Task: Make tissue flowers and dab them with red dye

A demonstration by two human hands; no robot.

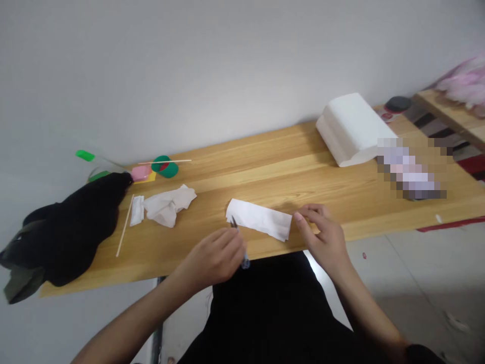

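Observation:
A folded white paper strip (261,219) lies on the wooden table (288,167) near its front edge. My left hand (215,258) is closed around a small tool with a thin metal tip (238,237), which points at the strip's left end. My right hand (324,235) rests at the strip's right end, fingers curled and pinching the paper's edge. The dark clothing of my lap shows below the table edge.
A crumpled white tissue (168,205) and a small white packet (137,210) lie to the left, beside a thin wooden stick (125,226). A black cloth (71,227) drapes over the left end. A white paper stack (352,129) sits at the right; green and pink items (159,168) at the back left.

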